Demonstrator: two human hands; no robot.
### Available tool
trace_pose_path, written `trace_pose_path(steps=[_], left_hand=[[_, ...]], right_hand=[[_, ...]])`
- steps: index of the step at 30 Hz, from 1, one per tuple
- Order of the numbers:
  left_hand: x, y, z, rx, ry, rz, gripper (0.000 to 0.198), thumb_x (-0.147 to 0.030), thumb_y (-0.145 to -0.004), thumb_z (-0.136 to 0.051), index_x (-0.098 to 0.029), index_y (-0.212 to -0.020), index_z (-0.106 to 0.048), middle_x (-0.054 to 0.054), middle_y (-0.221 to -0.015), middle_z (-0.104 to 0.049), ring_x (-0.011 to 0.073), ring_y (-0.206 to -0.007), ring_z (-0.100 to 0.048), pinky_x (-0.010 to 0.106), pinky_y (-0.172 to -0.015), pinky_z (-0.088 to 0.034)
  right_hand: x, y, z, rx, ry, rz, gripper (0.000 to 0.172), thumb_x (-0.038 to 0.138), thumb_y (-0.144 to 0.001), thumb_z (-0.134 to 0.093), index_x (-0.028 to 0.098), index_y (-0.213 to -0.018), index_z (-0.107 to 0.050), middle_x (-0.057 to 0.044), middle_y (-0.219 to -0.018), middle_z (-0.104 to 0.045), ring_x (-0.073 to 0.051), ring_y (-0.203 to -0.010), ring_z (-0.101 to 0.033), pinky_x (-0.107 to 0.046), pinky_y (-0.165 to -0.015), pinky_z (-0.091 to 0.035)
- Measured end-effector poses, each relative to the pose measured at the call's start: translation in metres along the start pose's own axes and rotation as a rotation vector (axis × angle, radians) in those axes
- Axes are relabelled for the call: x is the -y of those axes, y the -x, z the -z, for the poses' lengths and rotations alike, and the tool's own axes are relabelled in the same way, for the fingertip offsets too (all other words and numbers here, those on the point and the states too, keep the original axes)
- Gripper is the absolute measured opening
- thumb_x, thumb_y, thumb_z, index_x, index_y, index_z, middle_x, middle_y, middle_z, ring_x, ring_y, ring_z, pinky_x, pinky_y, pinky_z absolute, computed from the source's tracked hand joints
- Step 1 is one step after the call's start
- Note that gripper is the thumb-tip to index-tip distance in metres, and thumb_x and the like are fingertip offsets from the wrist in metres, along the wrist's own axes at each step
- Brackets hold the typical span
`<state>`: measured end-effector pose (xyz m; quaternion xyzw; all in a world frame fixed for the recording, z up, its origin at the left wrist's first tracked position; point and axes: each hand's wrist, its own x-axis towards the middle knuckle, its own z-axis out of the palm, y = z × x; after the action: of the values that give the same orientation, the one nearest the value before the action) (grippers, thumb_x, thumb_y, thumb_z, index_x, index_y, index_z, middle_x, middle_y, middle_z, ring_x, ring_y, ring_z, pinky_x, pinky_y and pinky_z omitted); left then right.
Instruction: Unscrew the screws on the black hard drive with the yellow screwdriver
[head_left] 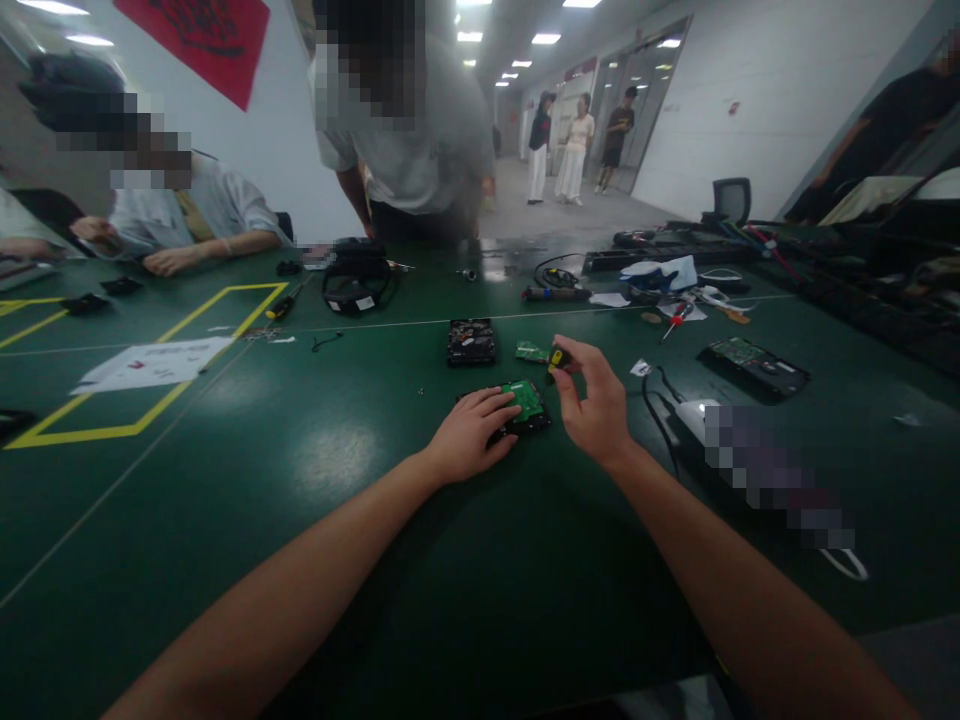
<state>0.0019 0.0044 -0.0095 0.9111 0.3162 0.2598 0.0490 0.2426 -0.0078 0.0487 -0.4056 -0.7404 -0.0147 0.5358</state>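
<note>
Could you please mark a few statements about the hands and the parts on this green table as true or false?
1. The left hand rests on a hard drive with a green circuit board on top. True.
2. The right hand holds a red-handled screwdriver. False: the screwdriver it grips has a yellow and black handle; a red-handled one lies farther off on the table.
3. A second hard drive lies beyond the hands. True.
4. The white paper sheet lies to the person's right. False: it lies to the left, by the yellow tape lines.
5. Both hands are lifted clear of the table. False: the left presses on the drive.
</note>
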Motion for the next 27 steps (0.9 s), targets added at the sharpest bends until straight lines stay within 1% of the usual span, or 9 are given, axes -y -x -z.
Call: trace_pose_path(steps=[3,5,8,11,13,17,22,24,27], left_hand=[[0.0005,0.0,-0.0004,0.006,0.001,-0.001,0.047,-0.037,-0.1,-0.066,-0.024,-0.145,-0.062,0.012,-0.154,-0.06,0.0346,-0.149,-0.049,0.061,-0.12,-0.045],[0.0008,0.0,-0.0005,0.007,-0.004,-0.006,0.047,-0.037,-0.1,-0.066,-0.024,-0.145,-0.062,0.012,-0.154,-0.059,0.0344,-0.149,-0.049,0.061,-0.12,-0.045],[0.0005,-0.0002,0.0001,0.006,-0.009,-0.009,0.047,-0.037,-0.101,-0.065,-0.022,-0.145,-0.061,0.013,-0.154,-0.06,0.0341,-0.149,-0.049,0.06,-0.121,-0.044],[-0.0003,-0.0004,0.0009,0.006,0.002,-0.01,0.047,-0.036,-0.1,-0.066,-0.023,-0.145,-0.061,0.012,-0.154,-0.06,0.0344,-0.149,-0.049,0.061,-0.12,-0.044],[-0.0006,-0.0004,0.001,0.004,0.005,-0.009,0.047,-0.036,-0.1,-0.066,-0.024,-0.145,-0.061,0.012,-0.153,-0.06,0.0347,-0.149,-0.049,0.061,-0.12,-0.045],[-0.0007,-0.0004,0.0011,0.003,0.001,-0.003,0.047,-0.036,-0.1,-0.066,-0.023,-0.144,-0.062,0.013,-0.153,-0.06,0.0347,-0.149,-0.049,0.061,-0.12,-0.045],[-0.0012,-0.0003,0.0015,0.004,0.001,-0.002,0.046,-0.037,-0.1,-0.066,-0.024,-0.144,-0.062,0.011,-0.154,-0.06,0.0344,-0.149,-0.049,0.061,-0.121,-0.045],[-0.0012,-0.0002,0.0014,0.005,-0.001,-0.002,0.046,-0.036,-0.1,-0.066,-0.024,-0.144,-0.062,0.011,-0.154,-0.06,0.0345,-0.149,-0.049,0.062,-0.12,-0.045],[-0.0009,-0.0003,0.0008,0.003,-0.004,-0.004,0.047,-0.036,-0.1,-0.067,-0.024,-0.144,-0.062,0.012,-0.153,-0.06,0.0347,-0.148,-0.049,0.062,-0.12,-0.045]], right_hand=[[-0.003,0.0018,-0.0013,0.003,0.015,-0.031,0.052,0.021,-0.103,-0.055,0.034,-0.153,-0.05,-0.009,-0.136,-0.069,-0.027,-0.108,-0.071,-0.055,-0.102,-0.06],[-0.0032,0.0017,-0.0014,0.003,0.027,-0.036,0.052,0.022,-0.104,-0.054,0.034,-0.154,-0.05,-0.009,-0.137,-0.068,-0.027,-0.109,-0.07,-0.055,-0.102,-0.06],[-0.0008,0.0,-0.0007,-0.004,0.017,-0.022,0.052,0.024,-0.102,-0.059,0.033,-0.152,-0.051,-0.011,-0.136,-0.066,-0.027,-0.111,-0.069,-0.051,-0.096,-0.062],[0.0004,-0.0016,0.0,-0.021,0.012,-0.003,0.049,0.025,-0.099,-0.064,0.033,-0.147,-0.056,-0.01,-0.13,-0.067,-0.027,-0.109,-0.069,-0.049,-0.091,-0.064],[-0.001,-0.0015,0.0002,-0.017,0.015,-0.004,0.047,0.024,-0.1,-0.063,0.033,-0.145,-0.057,-0.009,-0.128,-0.069,-0.027,-0.107,-0.07,-0.05,-0.093,-0.063],[-0.006,0.0012,-0.0003,0.014,-0.001,-0.032,0.049,0.022,-0.102,-0.058,0.033,-0.149,-0.053,-0.008,-0.135,-0.07,-0.027,-0.108,-0.073,-0.052,-0.099,-0.061],[-0.0049,0.0029,-0.0006,0.021,-0.011,-0.059,0.05,0.023,-0.102,-0.056,0.034,-0.151,-0.051,-0.008,-0.137,-0.07,-0.027,-0.11,-0.073,-0.053,-0.101,-0.061],[-0.0026,0.0019,-0.0001,0.008,0.004,-0.052,0.05,0.024,-0.102,-0.058,0.034,-0.151,-0.052,-0.009,-0.136,-0.07,-0.027,-0.108,-0.073,-0.053,-0.099,-0.062],[0.0008,-0.0005,0.0012,-0.006,0.006,-0.027,0.049,0.026,-0.1,-0.064,0.033,-0.147,-0.055,-0.01,-0.134,-0.068,-0.028,-0.109,-0.071,-0.05,-0.092,-0.064]])
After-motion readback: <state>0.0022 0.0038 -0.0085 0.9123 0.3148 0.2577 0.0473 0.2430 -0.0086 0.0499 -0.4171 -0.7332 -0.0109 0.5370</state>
